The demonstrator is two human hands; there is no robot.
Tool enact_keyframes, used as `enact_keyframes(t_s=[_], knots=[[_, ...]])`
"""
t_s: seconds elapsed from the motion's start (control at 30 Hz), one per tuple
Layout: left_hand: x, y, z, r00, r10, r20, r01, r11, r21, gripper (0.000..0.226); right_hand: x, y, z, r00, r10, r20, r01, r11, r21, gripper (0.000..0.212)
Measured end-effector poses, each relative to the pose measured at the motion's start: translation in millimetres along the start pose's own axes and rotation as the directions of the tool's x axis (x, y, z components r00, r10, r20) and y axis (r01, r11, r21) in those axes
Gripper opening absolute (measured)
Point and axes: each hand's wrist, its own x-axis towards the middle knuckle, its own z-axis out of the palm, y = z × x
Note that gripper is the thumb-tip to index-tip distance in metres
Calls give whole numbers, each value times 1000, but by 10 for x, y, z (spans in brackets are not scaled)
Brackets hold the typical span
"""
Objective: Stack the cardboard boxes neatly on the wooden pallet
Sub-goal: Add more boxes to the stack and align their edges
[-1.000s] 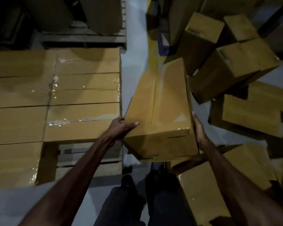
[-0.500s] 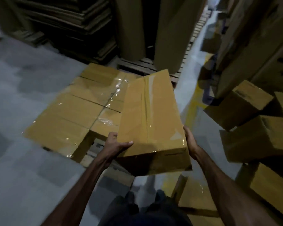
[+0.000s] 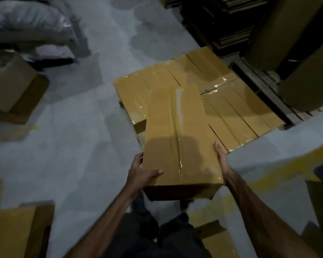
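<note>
So the biggest thing here is the flat layer of brown taped cardboard boxes [image 3: 229, 101] sitting on the wooden slatted pallet [image 3: 142, 138], out beyond both hands; only a sliver of pallet wood shows at the near corner just ahead of the left hand, where a slot looks unfilled. Next down in size is the long brown cardboard box with clear tape down its seam [image 3: 177, 140], held up in the air between the hands, its far end overlapping the layer in this view. The left hand [image 3: 140, 174] grips the near left corner, thumb hooked over the top, while the right hand [image 3: 222, 161] presses flat against the right side. My worry: that flat palm has no real hold, so the box could slip or drop crooked and jut off the edge. All boxes are sealed, so contents can't be seen. A loose open-topped brown cardboard carton [image 3: 15, 88] sits far off to the left.
</note>
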Motion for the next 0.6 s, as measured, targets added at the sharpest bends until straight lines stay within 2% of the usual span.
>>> enact_keyframes(t_s=[0.07, 0.17, 0.3, 0.43, 0.5, 0.57, 0.6], knots=[[-94, -183, -62, 998, -61, -23, 60, 998, -29, 96, 49, 84, 49, 993, 56, 109, -43, 992, -118, 75], [-178, -359, -121, 985, -159, -64, 155, 986, -57, 90, 147, 187, 107, 965, 211, 158, -170, 956, -239, 62], [-110, -628, -142, 970, -233, -69, 226, 969, -98, 90, 231, 189, 299, 939, 262, 224, -149, 894, -423, 58], [120, -912, -46, 956, -281, -85, 274, 958, -88, 93, 562, 291, 333, 945, 257, 201, -91, 799, -594, 54], [247, -1034, 42, 955, -291, -57, 284, 953, -108, 87, 739, 362, 307, 938, 284, 200, -78, 733, -676, 40], [401, -1201, 124, 958, -284, -32, 279, 954, -113, 79, 968, 499, 209, 937, 316, 151, -115, 684, -720, 26], [493, -1306, 158, 958, -286, -15, 282, 952, -119, 79, 1096, 580, 143, 938, 330, 108, -151, 666, -731, 30]])
